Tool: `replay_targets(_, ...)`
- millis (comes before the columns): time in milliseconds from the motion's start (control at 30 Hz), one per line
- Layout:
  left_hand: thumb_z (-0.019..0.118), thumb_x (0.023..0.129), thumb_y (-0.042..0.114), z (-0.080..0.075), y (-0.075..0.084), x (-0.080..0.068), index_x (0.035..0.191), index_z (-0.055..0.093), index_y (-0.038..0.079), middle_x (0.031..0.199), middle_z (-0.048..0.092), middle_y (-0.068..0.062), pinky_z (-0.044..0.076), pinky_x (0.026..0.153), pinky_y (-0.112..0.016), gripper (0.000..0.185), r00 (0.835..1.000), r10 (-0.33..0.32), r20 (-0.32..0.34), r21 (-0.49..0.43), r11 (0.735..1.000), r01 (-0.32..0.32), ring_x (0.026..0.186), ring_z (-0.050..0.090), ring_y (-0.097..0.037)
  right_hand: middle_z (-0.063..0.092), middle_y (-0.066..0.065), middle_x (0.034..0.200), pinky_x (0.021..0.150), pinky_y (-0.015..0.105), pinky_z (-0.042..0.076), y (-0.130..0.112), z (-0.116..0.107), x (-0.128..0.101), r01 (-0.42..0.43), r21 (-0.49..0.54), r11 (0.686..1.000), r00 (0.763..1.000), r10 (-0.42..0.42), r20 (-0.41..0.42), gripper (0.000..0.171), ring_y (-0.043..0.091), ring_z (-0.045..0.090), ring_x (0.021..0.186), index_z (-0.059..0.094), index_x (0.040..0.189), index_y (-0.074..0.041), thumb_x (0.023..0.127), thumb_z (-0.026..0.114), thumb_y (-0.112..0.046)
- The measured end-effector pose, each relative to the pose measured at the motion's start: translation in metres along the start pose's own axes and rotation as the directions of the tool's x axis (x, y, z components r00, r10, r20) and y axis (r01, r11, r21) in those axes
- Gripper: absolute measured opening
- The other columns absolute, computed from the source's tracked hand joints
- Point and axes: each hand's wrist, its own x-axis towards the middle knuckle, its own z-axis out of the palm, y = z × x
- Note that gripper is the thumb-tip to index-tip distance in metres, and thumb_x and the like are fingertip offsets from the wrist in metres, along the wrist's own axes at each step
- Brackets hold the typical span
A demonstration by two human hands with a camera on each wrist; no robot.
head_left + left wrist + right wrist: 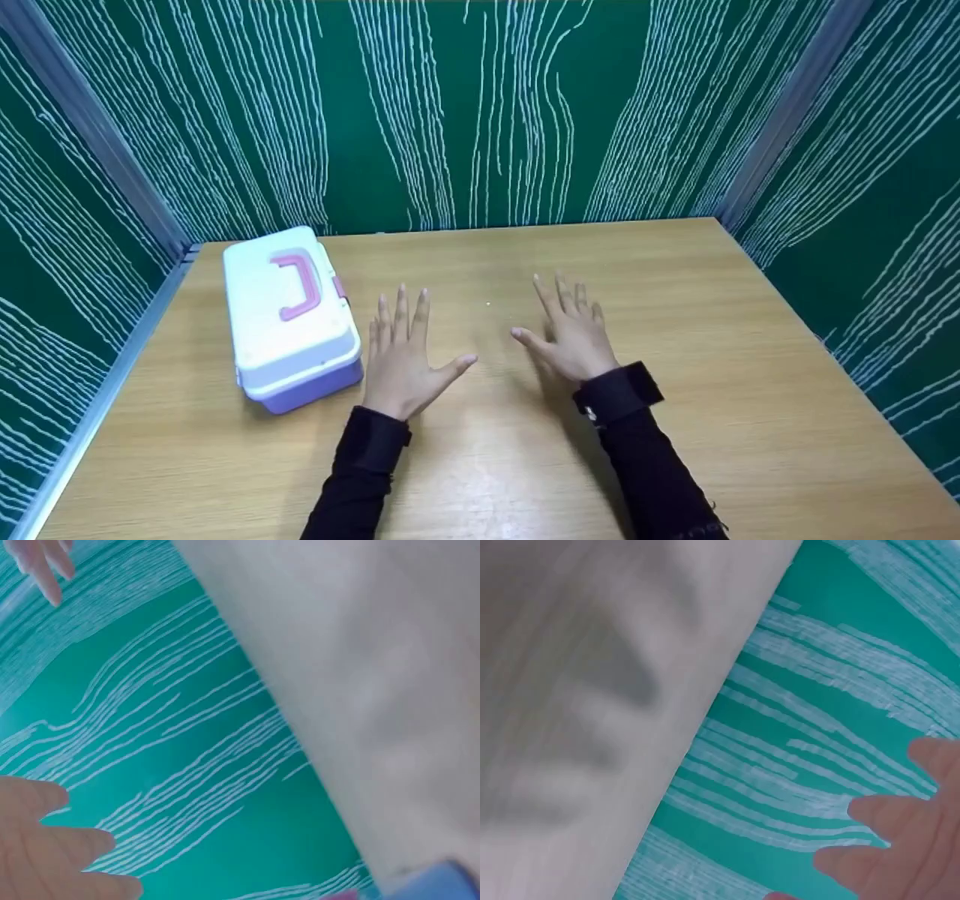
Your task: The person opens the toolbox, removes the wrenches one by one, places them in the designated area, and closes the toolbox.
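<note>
Both hands lay spread, palms down, over the wooden table (712,360), holding nothing. Left hand (401,356) — fingers straight and slightly fanned, thumb angled out toward the right hand — sat just beside the box (289,319), its little-finger side near the box's lower right corner; whether the two touched could not be told. Right hand (571,334) was likewise spread, fingers pointing away and to the left, thumb turned toward the left hand, well apart from the box. Black sleeves (645,457) covered both forearms to the wrists.

Box: white lid with a pink handle lying flat on top, lilac base, lid down, standing at the table's left side near the far left corner.

Wrist views — blurred — showed only straight fingertips (52,866) against the green, white-lined wall panels (480,112) and pale tabletop.
</note>
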Motion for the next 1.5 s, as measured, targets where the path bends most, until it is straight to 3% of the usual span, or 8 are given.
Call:
replay_targets(300,0.055,0.08,0.075,-0.036,-0.023,-0.01,0.159,0.006,0.015,0.165,0.0,-0.016,0.002,0.122,-0.059,0.11,0.99,0.046,-0.134,0.041,0.998,-0.04,0.151,-0.005,-0.041,0.002,0.015,0.163,0.118,0.064,0.007,-0.045,0.002,0.015,0.131,0.075,0.989,0.991,-0.132,0.004,0.09,0.036,-0.001,0.151,0.005,0.158,-0.023,0.091,0.047,-0.067)
replay_targets(567,0.058,0.08,0.074,-0.07,-0.068,-0.021,0.158,0.013,0.013,0.164,0.009,-0.019,0.003,0.121,-0.061,0.109,0.975,-0.071,-0.212,0.08,0.993,0.09,0.15,-0.003,-0.045,0.007,0.009,0.165,0.122,0.053,0.009,-0.098,0.015,0.029,0.152,0.292,0.944,0.975,-0.192,0.115,0.087,0.029,0.006,0.152,0.01,0.158,-0.024,0.092,0.049,-0.065)
replay_targets(700,0.055,0.082,0.074,-0.086,-0.088,-0.028,0.158,0.009,0.011,0.164,0.001,-0.021,-0.001,0.119,-0.065,0.109,0.966,-0.195,-0.168,0.032,0.979,0.203,0.149,-0.01,-0.048,0.008,0.005,0.166,0.122,0.052,0.014,-0.119,0.024,0.037,0.127,0.374,0.919,0.964,-0.203,0.171,0.084,0.026,0.01,0.153,0.012,0.158,-0.027,0.092,0.047,-0.066)
replay_targets(933,0.05,0.085,0.075,-0.104,-0.113,-0.034,0.157,-0.005,0.01,0.162,-0.017,-0.019,-0.003,0.117,-0.066,0.112,0.928,-0.363,-0.077,-0.088,0.93,0.357,0.147,-0.018,-0.045,0.009,0.002,0.166,0.123,0.048,0.014,-0.15,0.04,0.046,0.03,0.494,0.869,0.936,-0.199,0.292,0.087,0.024,0.012,0.153,0.012,0.158,-0.029,0.09,0.045,-0.071)
replay_targets(1033,0.049,0.088,0.07,-0.107,-0.122,-0.035,0.156,-0.01,0.009,0.162,-0.019,-0.018,0.002,0.118,-0.065,0.109,0.914,-0.401,-0.057,-0.184,0.904,0.385,0.149,-0.014,-0.043,0.012,0.002,0.166,0.123,0.048,0.013,-0.164,0.05,0.046,-0.014,0.549,0.835,0.919,-0.206,0.336,0.085,0.023,0.013,0.153,0.014,0.158,-0.029,0.09,0.045,-0.07)
replay_targets(1233,0.044,0.096,0.059,-0.106,-0.137,-0.037,0.154,-0.015,0.006,0.163,-0.014,-0.02,0.005,0.121,-0.059,0.098,0.896,-0.444,0.008,-0.39,0.824,0.412,0.151,-0.006,-0.039,0.015,0.004,0.165,0.124,0.045,0.014,-0.181,0.072,0.042,-0.062,0.661,0.748,0.884,-0.267,0.384,0.074,0.024,0.015,0.152,0.016,0.158,-0.026,0.097,0.043,-0.06)
replay_targets(1367,0.043,0.097,0.058,-0.101,-0.143,-0.039,0.155,-0.015,0.01,0.164,-0.006,-0.018,0.009,0.121,-0.059,0.095,0.9,-0.432,0.058,-0.445,0.796,0.411,0.151,0.003,-0.04,0.02,0.003,0.164,0.124,0.044,0.016,-0.186,0.083,0.04,-0.067,0.696,0.715,0.876,-0.292,0.384,0.067,0.024,0.017,0.152,0.019,0.158,-0.023,0.101,0.04,-0.052)
replay_targets(1500,0.042,0.096,0.062,-0.098,-0.145,-0.039,0.155,-0.017,0.013,0.164,-0.007,-0.015,0.009,0.121,-0.058,0.097,0.889,-0.451,0.081,-0.446,0.781,0.437,0.151,0.004,-0.04,0.024,0.007,0.163,0.122,0.042,0.022,-0.192,0.091,0.039,-0.094,0.731,0.676,0.881,-0.285,0.377,0.063,0.025,0.024,0.15,0.022,0.157,-0.016,0.104,0.039,-0.044)
